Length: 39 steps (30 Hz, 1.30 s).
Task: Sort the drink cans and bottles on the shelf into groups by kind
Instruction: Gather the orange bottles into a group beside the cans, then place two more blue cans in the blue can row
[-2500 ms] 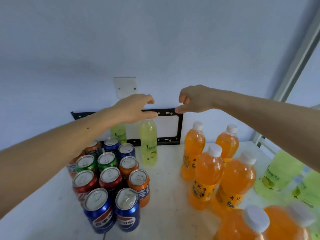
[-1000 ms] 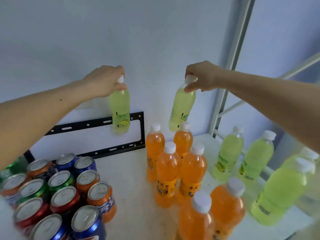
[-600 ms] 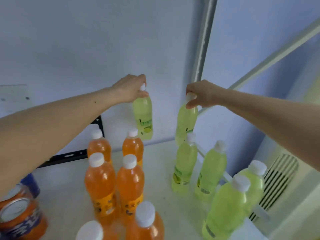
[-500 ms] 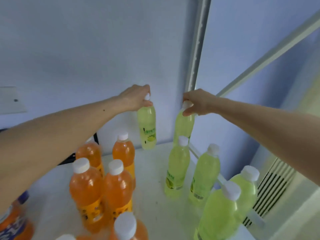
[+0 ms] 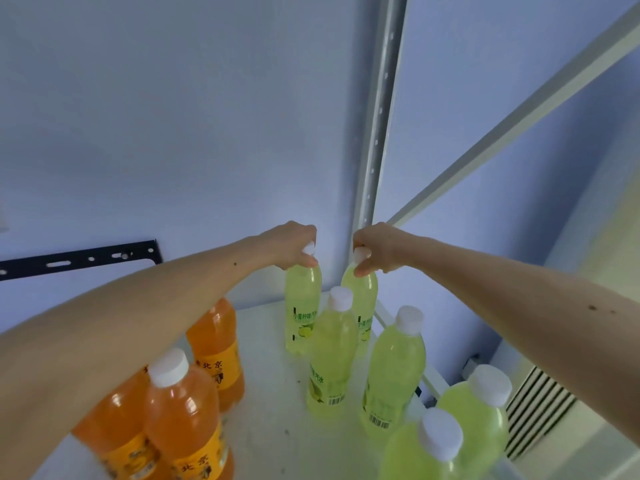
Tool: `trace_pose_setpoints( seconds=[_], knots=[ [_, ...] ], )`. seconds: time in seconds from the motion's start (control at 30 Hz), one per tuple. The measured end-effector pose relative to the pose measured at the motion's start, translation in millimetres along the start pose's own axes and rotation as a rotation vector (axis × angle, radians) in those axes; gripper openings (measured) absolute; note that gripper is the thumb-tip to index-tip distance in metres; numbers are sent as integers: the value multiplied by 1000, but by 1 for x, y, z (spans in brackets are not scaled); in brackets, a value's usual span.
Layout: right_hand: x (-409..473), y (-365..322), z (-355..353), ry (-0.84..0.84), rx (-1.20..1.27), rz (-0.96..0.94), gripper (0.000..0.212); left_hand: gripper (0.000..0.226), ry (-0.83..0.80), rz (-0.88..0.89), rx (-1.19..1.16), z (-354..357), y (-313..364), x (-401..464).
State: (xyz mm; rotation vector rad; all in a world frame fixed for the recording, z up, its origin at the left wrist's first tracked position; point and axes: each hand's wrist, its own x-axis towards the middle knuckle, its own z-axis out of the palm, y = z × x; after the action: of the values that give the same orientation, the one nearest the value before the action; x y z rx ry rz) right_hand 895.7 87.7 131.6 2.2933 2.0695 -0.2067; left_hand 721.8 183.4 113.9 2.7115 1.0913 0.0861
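The left hand pinches the white cap of one lime soda bottle, and the right hand pinches the cap of a second lime soda bottle. Both bottles stand upright on the white shelf near the metal corner post, just behind four more lime bottles. The orange soda bottles stand farther from the post.

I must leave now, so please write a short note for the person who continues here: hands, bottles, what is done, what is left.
Left hand grips the cap of one green bottle; right hand grips a second green bottle by its cap.
Both are at the shelf's back right corner, behind four other green bottles.
Orange bottles stand grouped on the left.
Left: release both. The cans are out of view; check them.
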Motion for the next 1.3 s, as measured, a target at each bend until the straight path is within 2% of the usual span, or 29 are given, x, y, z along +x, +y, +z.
trace_pose_setpoints(
  seconds=[0.17,0.4,0.6,0.83,1.1,1.3],
  knots=[
    [-5,-4,-4,-43,20,41,44,36,-47,-5,91,2,-5,0],
    [-6,-13,-10,-73,-47,72,69,51,-67,-3,48,-7,-11,-13],
    [-16,-52,-51,54,-64,-33,58,52,60,-41,89,-52,-23,-56],
    [-31,-172,-88,144,-112,-304,49,41,213,-168,250,-95,-76,-179],
    [-73,-340,-77,133,-200,-538,48,39,209,-368,350,-108,-158,-360],
    [-112,-438,-44,74,-216,-572,51,41,144,-404,348,-93,-202,-464]
  ],
)
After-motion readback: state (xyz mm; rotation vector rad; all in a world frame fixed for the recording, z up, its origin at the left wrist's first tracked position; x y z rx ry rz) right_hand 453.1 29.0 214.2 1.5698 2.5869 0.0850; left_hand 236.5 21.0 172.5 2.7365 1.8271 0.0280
